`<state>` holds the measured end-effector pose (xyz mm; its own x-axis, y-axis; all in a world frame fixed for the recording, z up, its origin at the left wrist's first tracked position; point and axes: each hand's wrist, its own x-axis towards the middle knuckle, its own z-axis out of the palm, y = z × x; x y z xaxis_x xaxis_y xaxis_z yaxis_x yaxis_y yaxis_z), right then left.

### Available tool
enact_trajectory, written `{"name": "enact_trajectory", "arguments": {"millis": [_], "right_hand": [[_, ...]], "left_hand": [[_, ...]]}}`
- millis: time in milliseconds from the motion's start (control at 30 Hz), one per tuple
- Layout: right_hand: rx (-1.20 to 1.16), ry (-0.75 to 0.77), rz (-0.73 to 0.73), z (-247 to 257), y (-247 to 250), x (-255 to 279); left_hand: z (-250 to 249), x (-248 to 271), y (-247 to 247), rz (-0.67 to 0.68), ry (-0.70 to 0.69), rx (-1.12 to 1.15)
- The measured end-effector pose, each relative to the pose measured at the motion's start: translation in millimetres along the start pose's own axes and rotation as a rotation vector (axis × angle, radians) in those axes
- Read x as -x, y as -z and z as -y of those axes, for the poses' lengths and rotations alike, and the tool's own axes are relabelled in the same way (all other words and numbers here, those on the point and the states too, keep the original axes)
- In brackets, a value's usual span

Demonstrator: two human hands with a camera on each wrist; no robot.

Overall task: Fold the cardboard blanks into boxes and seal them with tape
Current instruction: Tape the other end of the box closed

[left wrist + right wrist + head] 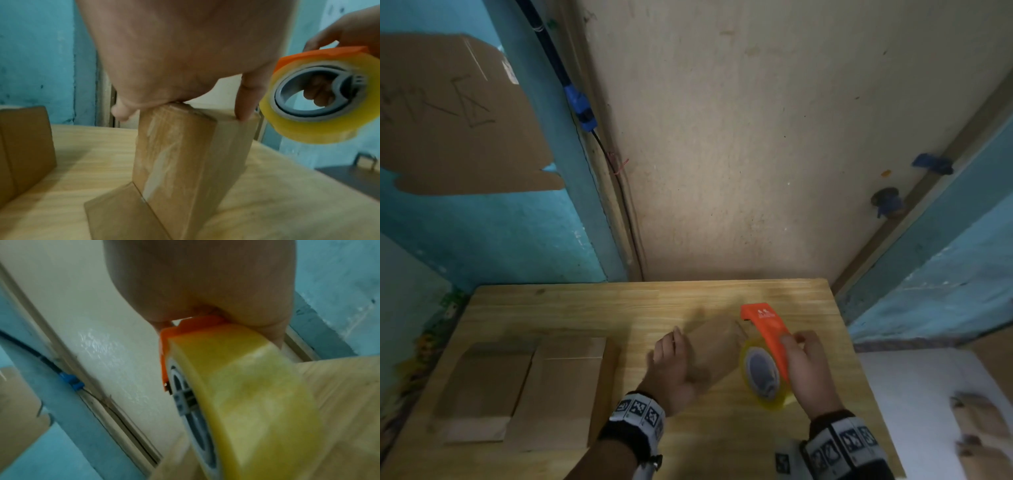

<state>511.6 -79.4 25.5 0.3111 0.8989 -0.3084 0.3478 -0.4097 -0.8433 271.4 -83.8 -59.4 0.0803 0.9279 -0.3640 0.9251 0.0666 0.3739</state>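
Right hand (216, 280) at frame top holds orange tape dispenser (170, 344); yellow tape roll (246, 394) fills center-right, wooden counter (349, 394) at right edge.
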Motion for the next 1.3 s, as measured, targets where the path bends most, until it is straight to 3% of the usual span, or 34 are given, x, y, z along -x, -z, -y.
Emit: {"name": "enact_trajectory", "arguments": {"millis": [100,200,267,400,533,700,800,933,1000,1033,1067,1100,1167,1233,1300], "right_hand": [[-0.075,0.088,0.117,17.3,-5.0,4.9],[-0.085,0.16,0.229,25.2,-15.9,8.8],[-0.063,0.207,0.281,26.9,-25.7,9.8],[0.016,0.245,0.371,26.5,-41.3,13.6],[0.092,0.312,0.401,24.0,-48.8,14.1],[0.21,0.408,0.413,17.3,-48.4,10.1],[0.115,0.45,0.43,17.8,-46.3,11.3],[0.145,0.463,0.477,19.2,-49.3,13.4],[0.183,0.456,0.493,17.6,-50.5,13.4],[0.193,0.453,0.489,16.4,-50.2,12.5],[0.2,0.448,0.485,15.2,-49.5,11.4],[0.201,0.441,0.482,14.3,-48.6,10.7],[0.187,0.429,0.482,13.3,-47.0,10.6],[0.196,0.433,0.484,13.0,-46.9,10.8],[0.206,0.437,0.491,13.2,-47.2,10.6]], "left_hand": [[-0.7,-3.9,2.1,-0.008,0.004,0.291],[-7.2,0.7,-0.7,-0.089,0.005,0.256],[-9.4,2.7,-4.6,-0.074,0.018,0.263],[-9.8,6.6,-6.4,-0.107,0.088,0.502],[-12.7,13.1,-3.0,-0.191,0.139,0.442],[-7.5,9.8,2.3,-0.072,0.153,0.446],[16.9,-5.2,-25.9,-0.037,0.264,0.499],[87.9,-69.0,-150.0,-0.017,0.346,0.418],[64.0,-49.9,-107.1,0.044,0.427,0.512],[33.9,-22.4,-61.5,0.061,0.399,0.522],[23.5,-10.2,-47.7,0.057,0.362,0.494],[21.8,-8.1,-44.6,0.036,0.316,0.489],[31.3,-10.9,-54.6,0.141,0.271,0.487],[75.3,-32.6,-101.3,0.181,0.284,0.644],[74.3,-28.6,-89.2,0.118,0.267,0.806]]}}
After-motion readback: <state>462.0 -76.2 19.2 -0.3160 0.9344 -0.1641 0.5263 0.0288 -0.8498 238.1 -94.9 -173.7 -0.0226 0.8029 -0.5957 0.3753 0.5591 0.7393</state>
